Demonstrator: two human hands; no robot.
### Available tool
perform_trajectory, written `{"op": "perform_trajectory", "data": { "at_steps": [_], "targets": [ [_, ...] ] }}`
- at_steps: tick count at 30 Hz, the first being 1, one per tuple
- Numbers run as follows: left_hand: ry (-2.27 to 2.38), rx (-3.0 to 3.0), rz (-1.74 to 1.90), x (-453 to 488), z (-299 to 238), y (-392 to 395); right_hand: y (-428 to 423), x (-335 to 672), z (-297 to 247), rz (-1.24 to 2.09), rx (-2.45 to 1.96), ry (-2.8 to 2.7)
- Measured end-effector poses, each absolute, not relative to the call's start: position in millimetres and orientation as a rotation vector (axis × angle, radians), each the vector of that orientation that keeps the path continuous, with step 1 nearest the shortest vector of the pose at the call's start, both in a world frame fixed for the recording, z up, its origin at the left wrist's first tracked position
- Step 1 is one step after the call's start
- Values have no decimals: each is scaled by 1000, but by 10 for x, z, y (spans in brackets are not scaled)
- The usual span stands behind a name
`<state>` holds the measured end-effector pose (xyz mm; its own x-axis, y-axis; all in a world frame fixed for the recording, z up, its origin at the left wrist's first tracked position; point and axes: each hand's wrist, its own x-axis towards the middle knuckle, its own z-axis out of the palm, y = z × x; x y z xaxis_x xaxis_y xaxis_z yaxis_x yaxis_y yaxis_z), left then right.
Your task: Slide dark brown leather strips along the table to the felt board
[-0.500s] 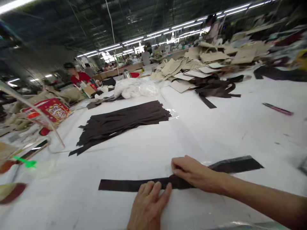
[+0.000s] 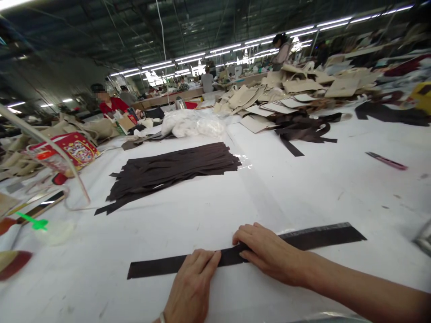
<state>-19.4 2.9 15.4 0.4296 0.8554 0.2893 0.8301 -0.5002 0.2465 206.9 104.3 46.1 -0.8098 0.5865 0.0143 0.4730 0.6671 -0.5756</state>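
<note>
A long dark brown fabric strip (image 2: 313, 237) lies flat across the white table (image 2: 235, 197) close to me. My left hand (image 2: 191, 282) rests on the strip's left part, fingers stretched flat and together. My right hand (image 2: 267, 251) presses on the strip's middle, fingers extended and slightly curled over its far edge. Farther back lies a stack of similar dark brown strips (image 2: 168, 172).
Beige cut pieces (image 2: 286, 89) and loose dark strips (image 2: 299, 130) are heaped at the back right. A white plastic bundle (image 2: 191, 123) sits behind the stack. A pink tool (image 2: 387, 160) lies right. A red printed bag (image 2: 72, 150), green object (image 2: 33, 222) and clutter crowd the left. People work beyond.
Both hands and the strip have slid a little to the left along the table. The left hand now lies flatter on the strip.
</note>
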Motion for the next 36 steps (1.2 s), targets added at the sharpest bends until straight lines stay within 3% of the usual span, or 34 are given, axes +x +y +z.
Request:
{"op": "perform_trajectory", "data": {
  "at_steps": [10, 15, 20, 36],
  "targets": [
    [1465, 2742, 462, -542, 234, -11, 1105, 2077, 420, 832, -740, -2770],
    [1682, 2700, 546, -823, 297, -148, 980, 1925, 461, 806, -822, -2759],
    [1696, 2544, 717, -584, 288, -112, 967, 1845, 411, 639, -773, -2823],
    [1560, 2669, 476, -387, 134, 13, 1135, 2184, 293, 257, -372, -2936]
  ]
}}
